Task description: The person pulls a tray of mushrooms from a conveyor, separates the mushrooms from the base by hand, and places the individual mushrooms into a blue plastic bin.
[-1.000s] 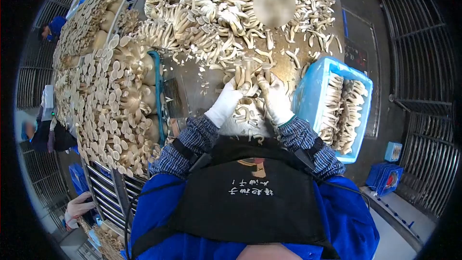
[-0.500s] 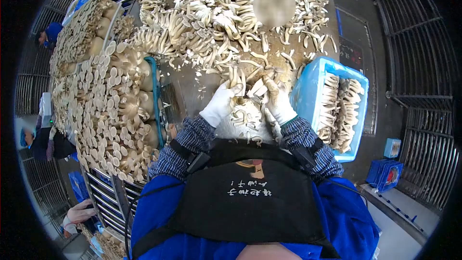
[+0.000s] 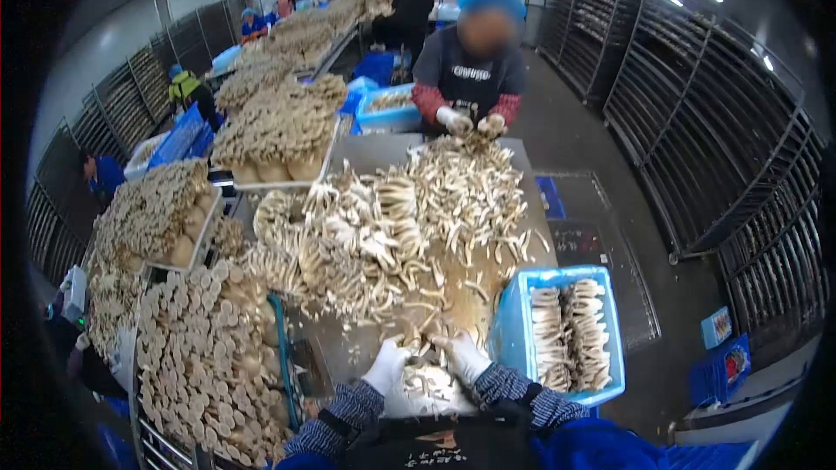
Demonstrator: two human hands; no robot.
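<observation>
My left hand, in a white glove, is closed around mushrooms at the near edge of the metal table. Close by on its right, my gloved right hand also has its fingers curled round mushrooms. Small mushroom pieces lie just below and between both hands. Beyond them spreads a big heap of loose pale-stemmed mushrooms. A blue lined crate to the right of my right hand holds mushrooms in two neat rows.
Dense mushroom clusters stand on the left, beside a teal-edged piece. Across the table a co-worker in a blue cap handles mushrooms. Tall racks line the right side. More people and mushroom blocks extend behind.
My view has tilted up, bringing in the co-worker and the room behind. Both hands now appear lower in the picture, still close together over the mushrooms.
</observation>
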